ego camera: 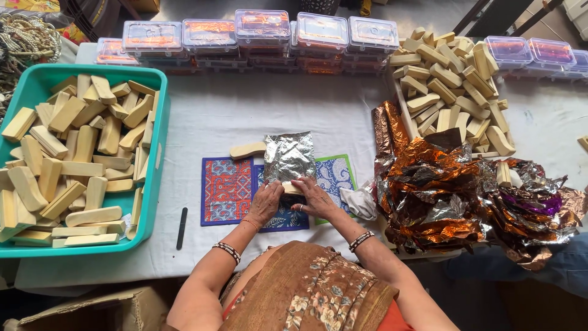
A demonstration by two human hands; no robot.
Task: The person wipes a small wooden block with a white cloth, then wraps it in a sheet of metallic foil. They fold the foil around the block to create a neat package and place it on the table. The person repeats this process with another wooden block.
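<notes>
At the centre of a white-covered table (245, 116), two bare hands meet over a sheet of silver foil (289, 155) that lies across a set of patterned mats (227, 189). Left hand (266, 202): fingers curled closed around the near end of a pale wooden block (293, 187), which sits at the lower edge of the foil. Right hand (314, 197): fingers bent down over the same block from the other side, pinching it together with the foil edge. Both wrists carry beaded bangles.

Just beyond the foil, touching its upper left corner, lies a second wooden piece (247, 149), flat on the cloth. On the person's left stands a teal tray (160, 135) heaped with similar pale blocks; a slim black stick (182, 228) lies on the cloth beside the tray's near corner. On the right, a loose pile of crumpled copper and purple foil (453, 196) spreads to the table edge, with a small white rag (359, 203) between it and the mats. Behind that pile, a second heap of wooden blocks (450, 86) rests in a light-coloured box. Along the far edge runs a row of clear lidded plastic boxes (263, 34) with orange contents, stacked and set close together.
</notes>
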